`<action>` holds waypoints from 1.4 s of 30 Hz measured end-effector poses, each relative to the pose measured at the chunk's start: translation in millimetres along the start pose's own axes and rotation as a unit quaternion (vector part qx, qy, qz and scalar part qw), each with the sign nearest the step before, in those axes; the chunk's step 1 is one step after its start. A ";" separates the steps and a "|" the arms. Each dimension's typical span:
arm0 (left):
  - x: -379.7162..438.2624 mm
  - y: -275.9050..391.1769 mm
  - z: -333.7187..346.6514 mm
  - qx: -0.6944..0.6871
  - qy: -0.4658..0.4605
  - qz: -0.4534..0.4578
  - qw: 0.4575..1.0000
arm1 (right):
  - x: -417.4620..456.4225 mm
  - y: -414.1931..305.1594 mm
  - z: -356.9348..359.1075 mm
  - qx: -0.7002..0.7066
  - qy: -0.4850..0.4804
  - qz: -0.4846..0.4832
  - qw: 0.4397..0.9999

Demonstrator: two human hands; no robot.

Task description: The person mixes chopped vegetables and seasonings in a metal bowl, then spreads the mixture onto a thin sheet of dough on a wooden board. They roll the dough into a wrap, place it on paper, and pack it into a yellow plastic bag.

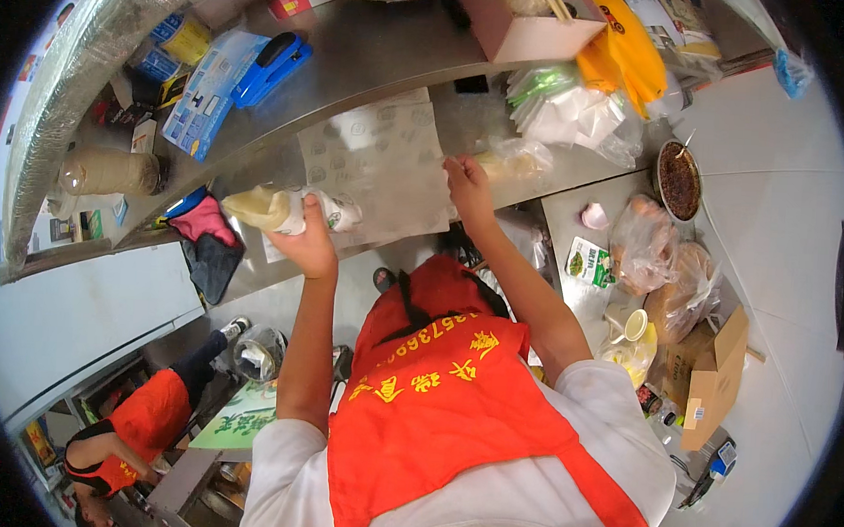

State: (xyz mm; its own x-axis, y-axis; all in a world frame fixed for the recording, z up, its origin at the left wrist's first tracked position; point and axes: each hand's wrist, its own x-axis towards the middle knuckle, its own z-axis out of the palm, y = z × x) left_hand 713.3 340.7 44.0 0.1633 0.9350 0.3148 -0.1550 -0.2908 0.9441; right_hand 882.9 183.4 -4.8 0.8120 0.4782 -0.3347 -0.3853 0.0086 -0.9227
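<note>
A rolled flatbread wrap, partly covered in printed white paper, lies in my left hand, its bare end pointing left. My right hand is raised near a clear plastic bag with pale contents, its fingertips drawn together; whether they hold anything is too small to tell. Between the hands, printed wrapping paper sheets are spread on the metal counter.
A blue stapler is on the raised shelf. White plastic bags lie at the back. At right stand a bowl of dark sauce, bagged food and a cardboard box. A co-worker is at lower left.
</note>
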 end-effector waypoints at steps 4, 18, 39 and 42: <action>4.2 17.0 -1.6 -0.027 0.054 -0.014 0.998 | -0.7 -1.0 3.4 -0.012 0.010 -0.006 1.000; -35.8 -40.8 42.5 0.108 -0.346 0.272 0.892 | -4.7 -9.3 26.1 -0.006 -0.092 0.012 0.996; -42.7 -75.9 72.2 0.436 -0.587 0.008 0.682 | -19.1 -46.2 -17.9 -0.090 0.015 -0.150 0.984; -22.4 -65.0 74.8 0.456 -0.625 -0.010 0.634 | -8.0 -42.8 -3.1 -0.105 -0.002 -0.186 0.977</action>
State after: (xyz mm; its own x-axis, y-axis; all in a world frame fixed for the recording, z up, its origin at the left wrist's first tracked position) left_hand 792.6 323.5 -17.1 0.8888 0.2155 -0.4044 0.3940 -0.8100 0.4344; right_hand 894.3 176.5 36.8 0.8767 0.4800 0.0319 0.0354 0.0017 -0.9994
